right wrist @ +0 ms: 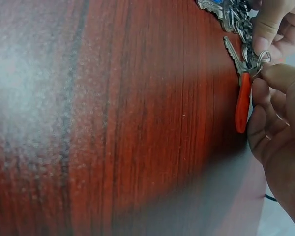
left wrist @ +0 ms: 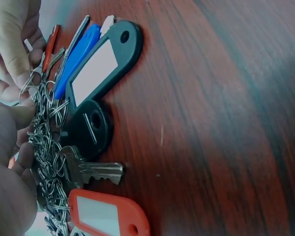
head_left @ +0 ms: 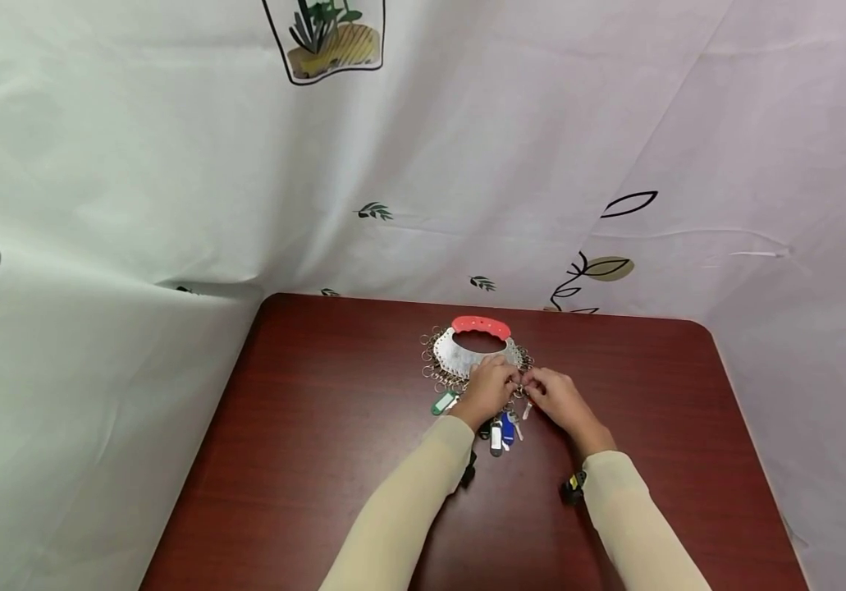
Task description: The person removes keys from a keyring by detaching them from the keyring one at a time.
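A metal key holder plate (head_left: 455,356) with a red handle (head_left: 482,326) and many small rings lies toward the back of the table. My left hand (head_left: 491,386) is over its front right edge, finger and thumb pinching a key ring (right wrist: 264,58). From the right, my right hand (head_left: 557,396) pinches the same ring, its fingertips close to the left ones. A key (right wrist: 233,53) and a red-orange key tag (right wrist: 243,104) hang by that ring. In the left wrist view, a dark green tag (left wrist: 128,51), a blue tag (left wrist: 81,56) and another orange tag (left wrist: 135,211) fan out from the chained rings.
The dark red wooden table (head_left: 319,460) carries the holder. A white printed cloth (head_left: 452,164) hangs behind and beside it. A green tag (head_left: 443,402) lies left of my left hand. A black wrist camera (head_left: 573,489) sits at my right cuff.
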A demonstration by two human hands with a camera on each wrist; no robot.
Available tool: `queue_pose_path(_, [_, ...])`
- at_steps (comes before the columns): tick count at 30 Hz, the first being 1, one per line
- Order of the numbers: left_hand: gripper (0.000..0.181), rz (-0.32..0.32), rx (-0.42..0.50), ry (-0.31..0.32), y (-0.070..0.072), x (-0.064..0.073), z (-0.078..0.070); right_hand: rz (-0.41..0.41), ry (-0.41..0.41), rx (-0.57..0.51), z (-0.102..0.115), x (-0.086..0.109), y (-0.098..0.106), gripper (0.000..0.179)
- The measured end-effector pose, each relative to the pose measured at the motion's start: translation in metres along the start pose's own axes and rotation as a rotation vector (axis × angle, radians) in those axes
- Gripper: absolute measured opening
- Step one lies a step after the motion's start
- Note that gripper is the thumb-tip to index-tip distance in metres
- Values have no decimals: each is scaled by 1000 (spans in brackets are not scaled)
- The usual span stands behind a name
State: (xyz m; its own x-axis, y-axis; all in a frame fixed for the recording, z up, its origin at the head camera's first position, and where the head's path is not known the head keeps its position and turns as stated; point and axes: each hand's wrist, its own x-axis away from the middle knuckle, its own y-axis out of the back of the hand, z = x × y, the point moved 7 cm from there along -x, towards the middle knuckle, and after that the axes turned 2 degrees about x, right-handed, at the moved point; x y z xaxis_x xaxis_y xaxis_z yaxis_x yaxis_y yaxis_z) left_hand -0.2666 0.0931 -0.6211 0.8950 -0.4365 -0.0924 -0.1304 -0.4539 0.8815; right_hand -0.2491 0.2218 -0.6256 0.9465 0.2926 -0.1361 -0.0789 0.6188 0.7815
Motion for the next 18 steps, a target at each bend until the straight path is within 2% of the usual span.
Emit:
queue_pose_path(4, [6,-4,17,8,-3,-2,3,-11,-27,-11,-2,0,0,9])
queue_pose_path(12, [9,1,25,30,-5,-2,6,-43,-150,6,-10,-1,0,7])
queue_pose_path(18, [8,28,59,35,-2,-2,6,-43,-82,18,-3,-3,1,11])
